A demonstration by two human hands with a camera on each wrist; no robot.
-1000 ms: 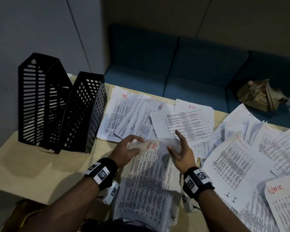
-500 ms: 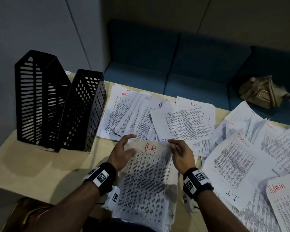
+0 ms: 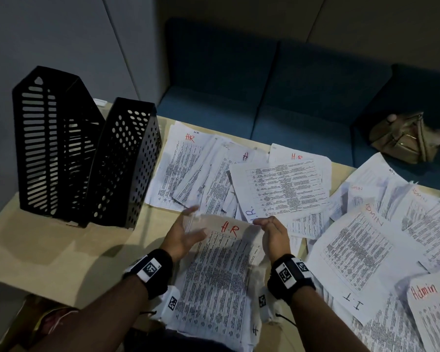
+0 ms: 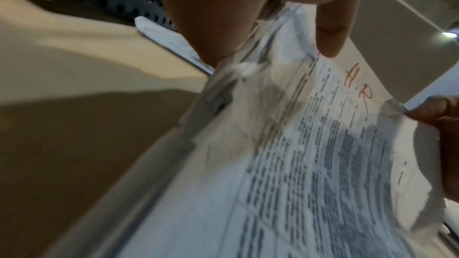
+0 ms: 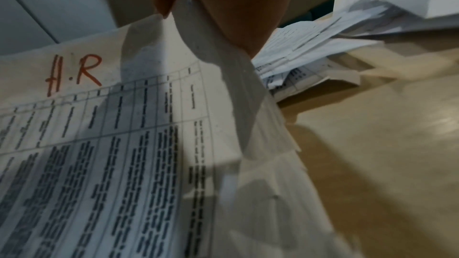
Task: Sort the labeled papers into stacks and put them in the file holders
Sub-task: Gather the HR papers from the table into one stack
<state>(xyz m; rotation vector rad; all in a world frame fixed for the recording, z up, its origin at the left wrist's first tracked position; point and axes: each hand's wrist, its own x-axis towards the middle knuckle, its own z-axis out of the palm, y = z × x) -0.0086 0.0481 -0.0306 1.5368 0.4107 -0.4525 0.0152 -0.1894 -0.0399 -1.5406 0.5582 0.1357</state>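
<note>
A stack of printed sheets marked "H.R" in red (image 3: 221,270) lies lengthwise at the table's near edge, its far end raised between my hands. My left hand (image 3: 188,228) grips the far left corner, its thumb (image 4: 327,36) on the top sheet. At the far right corner my right hand (image 3: 269,227) curls its fingers (image 4: 437,113) round the edge. The right wrist view shows the same stack (image 5: 124,144) under the palm. Two black file holders stand at the left, one slotted (image 3: 51,143), one perforated (image 3: 127,163). I see no paper in them.
More loose HR sheets (image 3: 282,186) lie fanned out beyond the stack. Sheets marked Admin and I.T (image 3: 353,250) cover the table's right side. Bare tabletop (image 3: 48,250) shows in front of the holders. Behind the table are a blue sofa (image 3: 277,97) and a tan bag (image 3: 407,141).
The stack's curled top edge has flattened. My right hand's outstretched fingers have curled onto the right corner, and my left hand has shifted along the left edge.
</note>
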